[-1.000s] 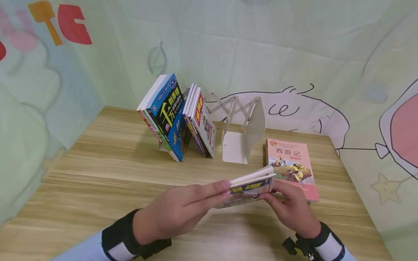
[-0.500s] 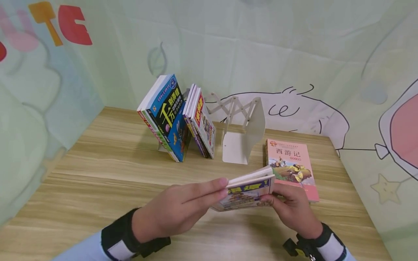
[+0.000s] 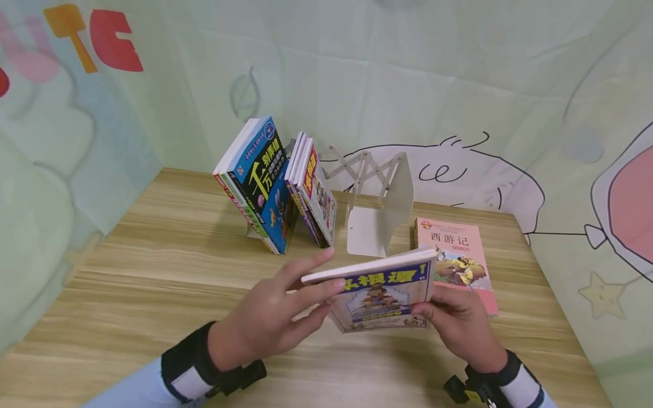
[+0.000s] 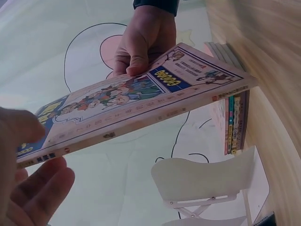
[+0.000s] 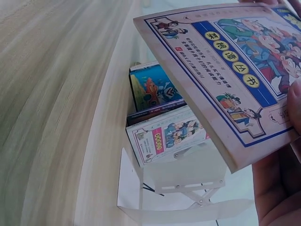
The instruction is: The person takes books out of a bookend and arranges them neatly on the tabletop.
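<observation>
A thin book (image 3: 380,297) with a blue title band and cartoon figures is held tilted above the table, its cover facing me. My right hand (image 3: 461,326) grips its right edge, thumb on the front cover; the fingers behind are mostly hidden. At the upper left corner, my left hand (image 3: 275,311) has its fingers spread and fairly straight around the edge. In the left wrist view, a finger of the left hand lies over the cover and others are below the spine (image 4: 136,125). Beyond the right hand lies a pink book (image 3: 459,243).
Several larger books (image 3: 260,187) and a few slimmer ones (image 3: 312,192) lean left in a white folding bookend (image 3: 400,192) at the back. The wooden table (image 3: 153,272) meets printed cloth walls (image 3: 449,85) behind and at the sides.
The held book has turned so more of its front cover shows. My left fingers have spread apart and shifted left along its top edge. The right hand keeps its hold; the other books are unmoved.
</observation>
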Demonstrator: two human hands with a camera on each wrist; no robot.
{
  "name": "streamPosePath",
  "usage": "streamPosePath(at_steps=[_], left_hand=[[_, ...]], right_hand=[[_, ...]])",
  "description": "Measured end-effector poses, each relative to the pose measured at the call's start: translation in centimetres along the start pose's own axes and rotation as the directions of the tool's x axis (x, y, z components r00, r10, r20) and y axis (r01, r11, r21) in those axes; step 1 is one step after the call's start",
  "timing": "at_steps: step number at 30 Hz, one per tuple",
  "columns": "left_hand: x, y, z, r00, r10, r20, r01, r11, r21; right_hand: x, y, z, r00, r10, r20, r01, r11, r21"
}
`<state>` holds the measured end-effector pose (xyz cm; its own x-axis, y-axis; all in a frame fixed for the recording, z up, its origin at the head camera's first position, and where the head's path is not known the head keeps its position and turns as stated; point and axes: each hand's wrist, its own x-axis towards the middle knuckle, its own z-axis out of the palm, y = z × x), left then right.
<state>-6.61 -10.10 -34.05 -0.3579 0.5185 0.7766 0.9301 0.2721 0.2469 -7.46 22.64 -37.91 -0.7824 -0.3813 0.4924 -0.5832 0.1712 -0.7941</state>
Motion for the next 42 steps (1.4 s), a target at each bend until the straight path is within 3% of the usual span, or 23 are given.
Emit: streamPosePath(at_steps=[4,9,18,24,31,38,42], left_hand=[[-0.1,-0.4,0.0,0.999,-0.039,0.002,0.04,0.999,-0.029],[-0.4,-1.1,0.0,0.991,-0.133,0.017,0.133,0.991,0.014],[-1.1,-2.8,0.2,0.959,-0.273,0.072,0.266,0.959,0.099],[-1.4,-3.5,0.5,0.956,-0.286,0.067,0.277,0.953,0.121],[-1.6,-3.9,0.8,0.951,-0.303,0.067,0.292,0.947,0.135],[-1.6,-4.0,0.9,0.944,-0.32,0.075,0.309,0.942,0.129],[-1.7,-4.0,1.0,0.942,-0.326,0.082,0.315,0.941,0.126]], right_hand=[[-0.2,0.2,-0.4,0.997,0.038,-0.062,-0.037,0.999,0.014],[-0.2,0.3,-1.0,0.986,0.059,-0.156,-0.057,0.998,0.022],[-0.1,0.3,-3.0,0.927,0.228,-0.298,-0.255,0.965,-0.056],[-0.2,0.7,-4.4,0.857,0.36,-0.368,-0.405,0.913,-0.049],[-0.4,2.0,-6.3,0.782,0.456,-0.424,-0.479,0.876,0.059],[-0.7,3.5,-8.0,0.634,0.568,-0.525,-0.58,0.798,0.163],[-0.9,4.3,-9.0,0.576,0.605,-0.55,-0.619,0.762,0.191]])
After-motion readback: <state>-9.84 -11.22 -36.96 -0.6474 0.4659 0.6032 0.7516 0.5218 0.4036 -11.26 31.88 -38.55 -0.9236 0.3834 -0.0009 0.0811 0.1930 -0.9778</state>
